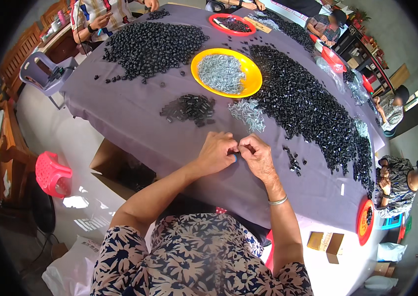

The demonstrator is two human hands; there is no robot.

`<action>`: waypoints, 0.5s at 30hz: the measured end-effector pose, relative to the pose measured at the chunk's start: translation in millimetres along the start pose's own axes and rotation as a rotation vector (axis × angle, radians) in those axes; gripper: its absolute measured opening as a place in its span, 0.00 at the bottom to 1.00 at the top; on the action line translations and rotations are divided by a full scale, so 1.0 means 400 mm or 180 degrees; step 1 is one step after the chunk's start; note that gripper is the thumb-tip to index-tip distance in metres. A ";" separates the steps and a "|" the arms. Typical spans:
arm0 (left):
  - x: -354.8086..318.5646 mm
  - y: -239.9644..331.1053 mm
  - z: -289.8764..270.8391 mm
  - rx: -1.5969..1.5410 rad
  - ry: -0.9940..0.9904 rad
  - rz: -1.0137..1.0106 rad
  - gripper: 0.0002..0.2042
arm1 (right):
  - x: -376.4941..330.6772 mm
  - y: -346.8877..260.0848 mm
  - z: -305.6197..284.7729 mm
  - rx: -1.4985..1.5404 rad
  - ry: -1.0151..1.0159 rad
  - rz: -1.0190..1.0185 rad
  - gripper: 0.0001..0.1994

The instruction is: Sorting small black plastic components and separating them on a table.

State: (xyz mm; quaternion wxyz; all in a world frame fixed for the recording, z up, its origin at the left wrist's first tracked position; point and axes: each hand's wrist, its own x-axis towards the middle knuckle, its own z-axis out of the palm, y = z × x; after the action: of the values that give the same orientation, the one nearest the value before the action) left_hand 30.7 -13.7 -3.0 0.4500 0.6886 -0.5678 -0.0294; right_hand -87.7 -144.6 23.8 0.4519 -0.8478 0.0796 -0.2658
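Observation:
My left hand [216, 153] and my right hand [259, 157] meet over the near part of the cloth-covered table [169, 144]. Both have thumb and fingers pinched together, fingertips almost touching. Whatever lies between them is too small to make out; a spot of blue shows by my left thumb. Just beyond my right hand is a loose pile of small, thin, grey-clear pieces [248, 114]. A small heap of short black cylinders [189, 109] lies ahead of my left hand. To the right of my right hand, several black pieces [293, 162] are scattered.
A yellow bowl [254, 85] holds more grey-clear pieces. Large heaps of black round parts [152, 47] and black tube-like parts [300, 96] spread beyond. Red trays [363, 236] stand along the edges. Other people sit around the table. An open cardboard box [101, 160] is below its left edge.

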 end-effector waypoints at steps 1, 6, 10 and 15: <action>0.001 0.002 -0.002 -0.0060 0.0018 -0.0036 0.07 | 0.002 0.001 -0.003 -0.0055 0.0005 0.0006 0.03; 0.009 -0.002 0.006 0.0058 -0.0013 -0.0041 0.13 | -0.020 0.027 -0.005 0.0737 0.0384 0.0538 0.02; 0.030 0.005 0.015 -0.0312 0.0130 -0.0221 0.23 | -0.016 0.005 -0.002 0.1073 0.0793 0.0859 0.01; 0.032 0.031 0.036 -0.2320 0.0341 -0.0447 0.23 | -0.018 -0.021 0.004 0.1754 0.0985 0.0854 0.02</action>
State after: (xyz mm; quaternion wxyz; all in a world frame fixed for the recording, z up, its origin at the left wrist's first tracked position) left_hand 18.0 -31.9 2.4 0.6916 0.5210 -0.4472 -0.2243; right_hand -93.8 -136.0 27.0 0.6774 -0.6255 0.1832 -0.3411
